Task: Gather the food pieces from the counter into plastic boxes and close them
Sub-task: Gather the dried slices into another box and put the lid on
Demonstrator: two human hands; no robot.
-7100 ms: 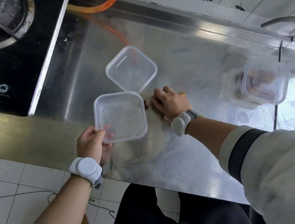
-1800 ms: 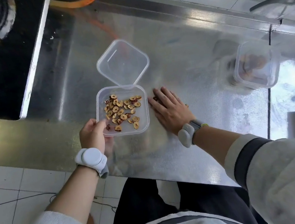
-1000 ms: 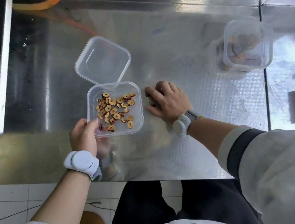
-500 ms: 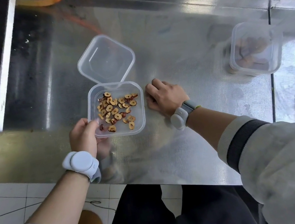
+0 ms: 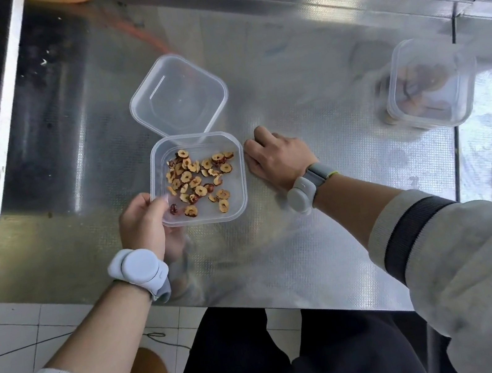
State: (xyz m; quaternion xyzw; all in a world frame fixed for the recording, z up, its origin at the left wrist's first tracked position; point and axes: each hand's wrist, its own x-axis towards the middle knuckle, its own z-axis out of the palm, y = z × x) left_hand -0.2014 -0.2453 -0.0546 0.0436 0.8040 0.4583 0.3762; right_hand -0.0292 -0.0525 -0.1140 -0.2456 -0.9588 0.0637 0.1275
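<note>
left hand (image 5: pixel 143 223) grips the near-left corner of the open plastic box (image 5: pixel 201 179) of dried fruit slices (image 5: pixel 198 179) on the steel counter (image 5: pixel 306 104), right hand (image 5: pixel 278 156) curled up just right of it, can't tell if it's got anything, lid (image 5: pixel 179 95) behind

I count two clear plastic boxes on the surface (image 5: pixel 302 85) — an open box (image 5: pixel 238 187) near the front edge and a second box (image 5: pixel 430 82) at the far right, lid on. One loose lid (image 5: pixel 178 95) lies touching the open box's far rim. Dried fruit slices (image 5: pixel 200 181) in the open box: roughly thirty, too overlapped to count exactly. Two hands in view — left hand (image 5: pixel 143 224), right hand (image 5: pixel 280 157) — with one wristband (image 5: pixel 138 269) on each wrist.
</note>
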